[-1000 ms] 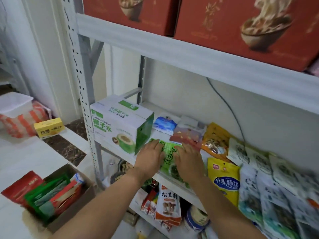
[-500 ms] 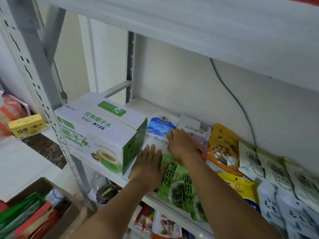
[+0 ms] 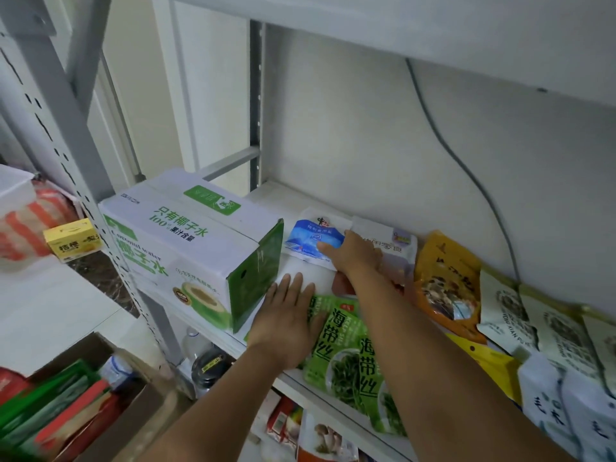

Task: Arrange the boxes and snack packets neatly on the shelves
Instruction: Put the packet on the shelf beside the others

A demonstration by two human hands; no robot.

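Fingers [image 3: 328, 250] rest flat on crinkled blue-white packet [image 3: 313, 243], shelf rear.

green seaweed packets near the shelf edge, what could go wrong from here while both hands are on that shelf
1. The green seaweed packets lie at the shelf's front edge, pinned only by the flat left hand; lifting it carelessly may slide them off.
2. The right hand reaches over them to the blue packet; the forearm could drag them forward.
3. The orange packet beside that arm could get nudged out of line.
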